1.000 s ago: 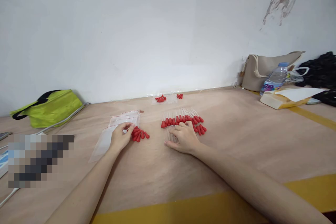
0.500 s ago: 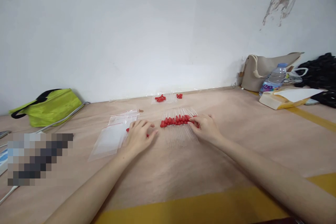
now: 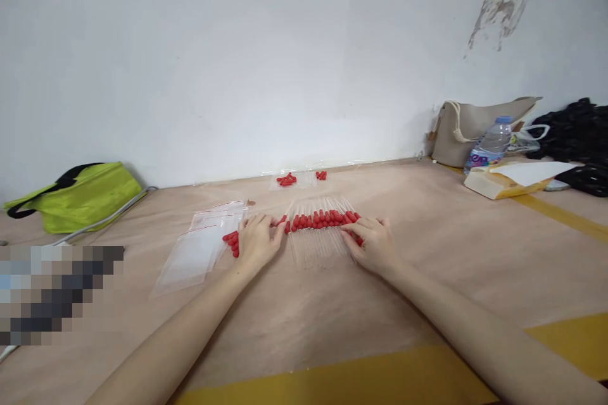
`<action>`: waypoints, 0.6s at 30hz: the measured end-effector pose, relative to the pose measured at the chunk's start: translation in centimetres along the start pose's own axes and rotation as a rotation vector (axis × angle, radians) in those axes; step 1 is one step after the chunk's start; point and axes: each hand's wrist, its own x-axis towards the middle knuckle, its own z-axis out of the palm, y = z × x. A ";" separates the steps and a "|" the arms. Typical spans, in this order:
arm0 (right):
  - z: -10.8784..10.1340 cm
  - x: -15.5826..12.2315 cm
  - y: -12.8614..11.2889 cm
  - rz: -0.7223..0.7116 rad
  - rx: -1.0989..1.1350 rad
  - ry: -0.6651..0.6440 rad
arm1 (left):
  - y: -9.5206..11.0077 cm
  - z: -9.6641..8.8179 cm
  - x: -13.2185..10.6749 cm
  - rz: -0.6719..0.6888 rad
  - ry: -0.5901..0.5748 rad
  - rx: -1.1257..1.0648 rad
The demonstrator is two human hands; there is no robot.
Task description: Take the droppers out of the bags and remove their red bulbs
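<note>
Left hand (image 3: 259,242) and right hand (image 3: 375,243) each partly hide some red bulbs (image 3: 232,242).

1. Your red dropper bulbs (image 3: 313,221): smooth, rubbery-looking, softly matt.
2. Your dropper tubes (image 3: 316,247): clear, smooth, glossy; glass or plastic, you can't tell.
3. Your zip-lock bags (image 3: 192,254): thin, smooth, translucent plastic.
4. Your table covering (image 3: 285,323): matt, paper-like, faintly creased.

Bare left forearm (image 3: 190,323) and right forearm (image 3: 456,310) angle inward as the left hand (image 3: 256,243), palm down, and right hand (image 3: 375,245) face each other, apart, fingers (image 3: 251,223) bent, thumbs (image 3: 277,238) turned inward.
</note>
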 end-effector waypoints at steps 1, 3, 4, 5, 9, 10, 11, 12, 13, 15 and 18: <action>-0.1 0.0 -0.1 -0.018 -0.007 0.017 | -0.2 -0.5 -0.6 0.006 0.021 -0.019; -0.2 -0.1 -0.5 -0.057 -0.022 0.051 | -0.5 -1.3 -1.9 0.061 0.013 -0.069; -0.4 -0.1 -0.8 -0.084 -0.027 0.057 | -0.5 -1.6 -2.6 0.100 -0.005 -0.095; -0.5 -0.1 -1.2 -0.120 -0.029 0.050 | -0.4 -1.8 -3.2 0.138 -0.022 -0.119; -0.7 -0.4 -2.4 -0.316 0.003 -0.066 | 0.3 -1.6 -4.9 0.253 -0.027 -0.193; -0.6 -0.5 -2.6 -0.350 0.015 -0.091 | 0.5 -1.5 -5.0 0.273 -0.023 -0.206; -0.5 -0.7 -2.8 -0.373 0.025 -0.108 | 0.7 -1.4 -5.2 0.293 -0.021 -0.218; -0.3 -0.8 -2.9 -0.389 0.032 -0.118 | 0.8 -1.3 -5.2 0.310 -0.023 -0.227; -0.1 -1.0 -3.0 -0.399 0.036 -0.126 | 0.9 -1.3 -5.2 0.324 -0.025 -0.234; 0.2 -1.2 -3.1 -0.411 0.038 -0.135 | 0.9 -1.3 -5.3 0.339 -0.029 -0.243; 0.5 -1.4 -3.3 -0.411 0.042 -0.153 | 1.1 -1.4 -5.3 0.353 -0.035 -0.257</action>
